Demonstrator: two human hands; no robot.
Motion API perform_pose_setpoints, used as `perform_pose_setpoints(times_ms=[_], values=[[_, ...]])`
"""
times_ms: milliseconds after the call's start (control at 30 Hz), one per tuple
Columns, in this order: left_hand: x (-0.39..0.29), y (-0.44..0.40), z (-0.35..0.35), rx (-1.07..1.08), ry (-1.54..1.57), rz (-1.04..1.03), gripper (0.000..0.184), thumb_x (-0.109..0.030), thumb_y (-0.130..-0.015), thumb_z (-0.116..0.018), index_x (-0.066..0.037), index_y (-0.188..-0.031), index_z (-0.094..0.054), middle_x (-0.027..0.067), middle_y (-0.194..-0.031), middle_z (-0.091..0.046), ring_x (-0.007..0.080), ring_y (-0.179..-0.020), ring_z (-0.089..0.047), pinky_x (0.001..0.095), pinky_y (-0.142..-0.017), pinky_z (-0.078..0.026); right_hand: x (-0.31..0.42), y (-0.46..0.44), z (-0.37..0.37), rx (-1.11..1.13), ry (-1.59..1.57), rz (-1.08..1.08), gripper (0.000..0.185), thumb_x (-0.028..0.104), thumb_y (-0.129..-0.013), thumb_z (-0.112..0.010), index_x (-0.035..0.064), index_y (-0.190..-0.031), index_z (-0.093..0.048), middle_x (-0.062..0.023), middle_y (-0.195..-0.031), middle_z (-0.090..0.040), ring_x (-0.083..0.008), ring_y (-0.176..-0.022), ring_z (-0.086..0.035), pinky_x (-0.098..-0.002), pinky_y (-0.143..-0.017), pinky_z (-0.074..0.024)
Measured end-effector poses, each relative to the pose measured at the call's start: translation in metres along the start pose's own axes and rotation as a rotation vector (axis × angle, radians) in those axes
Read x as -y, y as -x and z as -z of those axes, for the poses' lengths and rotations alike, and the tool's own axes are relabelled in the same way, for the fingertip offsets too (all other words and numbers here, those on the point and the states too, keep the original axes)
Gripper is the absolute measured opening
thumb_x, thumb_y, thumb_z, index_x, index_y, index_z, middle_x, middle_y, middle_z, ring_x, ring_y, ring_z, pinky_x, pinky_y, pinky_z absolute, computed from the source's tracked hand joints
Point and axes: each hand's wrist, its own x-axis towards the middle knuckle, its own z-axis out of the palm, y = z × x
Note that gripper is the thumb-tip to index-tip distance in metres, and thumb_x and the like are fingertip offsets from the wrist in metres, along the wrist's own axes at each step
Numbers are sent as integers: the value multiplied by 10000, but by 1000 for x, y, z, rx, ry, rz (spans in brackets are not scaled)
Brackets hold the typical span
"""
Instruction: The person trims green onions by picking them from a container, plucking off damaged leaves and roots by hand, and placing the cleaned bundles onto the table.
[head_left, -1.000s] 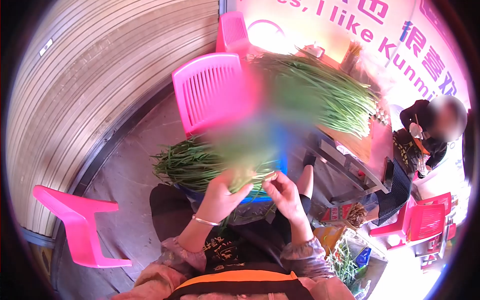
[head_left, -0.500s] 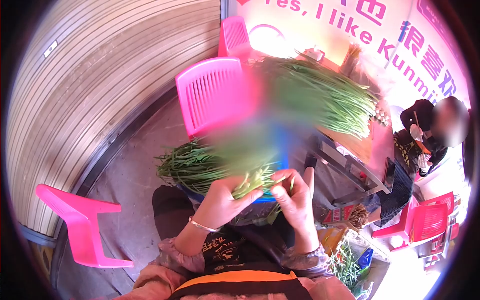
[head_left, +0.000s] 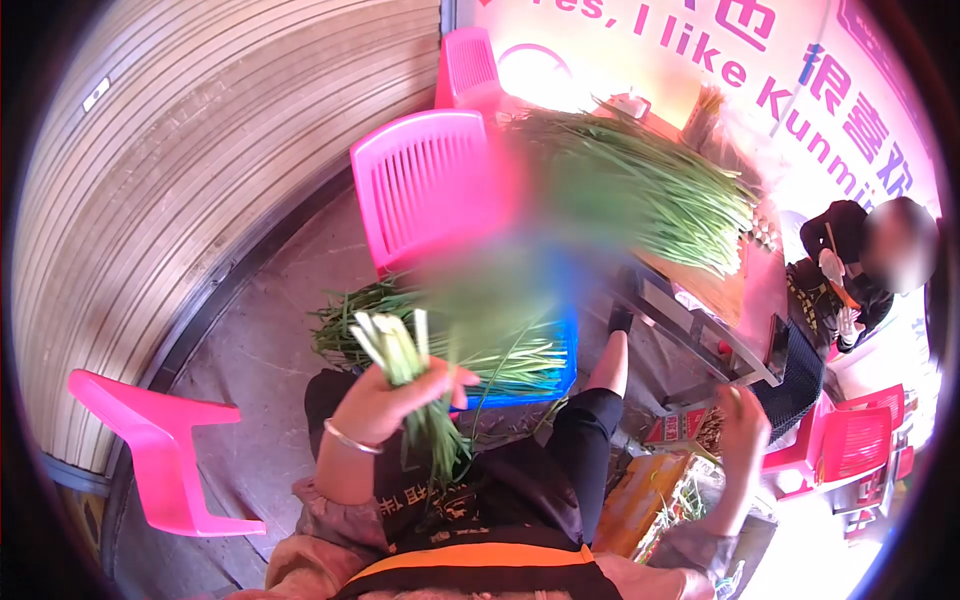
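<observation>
My left hand [head_left: 385,395] is closed round a bunch of garlic chives [head_left: 405,365], their pale cut ends up and the green leaves hanging below over my lap. Just beyond it, more chives [head_left: 520,362] lie in a blue crate [head_left: 571,350]; part of the crate is blurred. Out to the right, my right hand [head_left: 743,435] is raised near a cardboard box [head_left: 637,500] with green scraps [head_left: 685,507] in it. Its fingers are curled and smeared, and whether they hold anything is unclear.
A large heap of chives [head_left: 660,190] lies on a wooden table [head_left: 770,290] ahead. Pink plastic chairs [head_left: 425,180] stand at the left and ahead. On the right a person [head_left: 835,270] sits near red chairs [head_left: 860,440]. A ridged shutter wall [head_left: 220,180] curves along the left.
My hands, close together at the chives before, have parted. The left has moved left and turned the bunch so its pale ends point up; the right has swung out right over the box.
</observation>
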Motion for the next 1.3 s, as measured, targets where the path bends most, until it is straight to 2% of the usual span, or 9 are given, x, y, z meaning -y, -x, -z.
perform_pose_setpoints(times_ms=[67, 233, 467, 667, 767, 800, 867, 1100, 1300], values=[[3, 5, 14, -152, 45, -26, 302, -239, -917, -510, 41, -995, -592, 81, -777, -586, 203, -724, -586, 368, -745, -500, -86, 17, 29, 132, 206, -306, 253, 131, -807, -619, 60, -1050, -624, -141, -1007, -632, -286, -936, -607, -384, -795, -466], [14, -6, 24, -307, 99, -50, 296, -232, -901, -554, 35, -1020, -604, 18, -692, -522, 118, -622, -513, 267, -608, -435, -156, 66, 16, 393, 697, -317, 398, 170, -788, -643, 45, -1159, -568, -169, -1131, -584, -319, -1074, -537, -401, -908, -421], [5, -8, 5, -338, -59, -15, 233, -168, -867, -616, 17, -1009, -629, -21, -653, -499, 66, -578, -465, 211, -533, -377, 25, -23, -192, 544, -597, -61, 254, 181, -868, -543, 46, -1066, -626, -96, -853, -663, -166, -749, -638, -287, -667, -497], [-1, 0, 0, -387, -145, 19, 206, -159, -852, -606, 18, -956, -633, 0, -626, -518, 90, -558, -476, 228, -540, -376, 64, -65, -367, 661, -1277, -533, 307, 114, -840, -582, -12, -1115, -531, -76, -835, -619, -138, -656, -611, -236, -534, -494], [2, -4, -1, -389, -153, 36, 206, -155, -857, -600, 17, -966, -635, -11, -628, -513, 82, -567, -475, 225, -548, -376, 84, -48, -346, 667, -1355, -620, 304, 116, -827, -615, -12, -1091, -533, -54, -772, -595, -126, -568, -558, -221, -466, -442], [4, -5, -2, -392, -147, 46, 207, -154, -859, -599, 18, -968, -635, -12, -629, -512, 80, -568, -475, 225, -547, -376, 76, -39, -350, 719, -1349, -335, 311, 140, -829, -633, 25, -1101, -536, -36, -804, -579, -120, -575, -526, -225, -487, -424], [10, -9, -5, -353, -160, 45, 201, -153, -867, -592, 10, -975, -638, -15, -642, -513, 74, -575, -475, 220, -549, -377, 97, -30, -316, 807, -1532, -647, 283, 198, -836, -643, 91, -1081, -550, -15, -909, -581, -116, -698, -544, -235, -565, -442], [18, -14, -16, -265, -201, 17, 207, -183, -882, -589, -6, -971, -649, -14, -684, -534, 71, -595, -501, 210, -549, -385, 110, -29, -313, 698, -1576, -774, 244, 321, -883, -581, 152, -1057, -566, 30, -1008, -587, -118, -823, -529, -260, -661, -446], [18, -13, -19, -305, -225, 8, 193, -145, -870, -609, 3, -987, -647, -10, -725, -575, 61, -625, -511, 217, -568, -423, 131, -8, -269, 543, -1457, -231, 110, 214, -884, -587, 130, -954, -570, 37, -903, -597, -71, -705, -515, -209, -608, -404]])
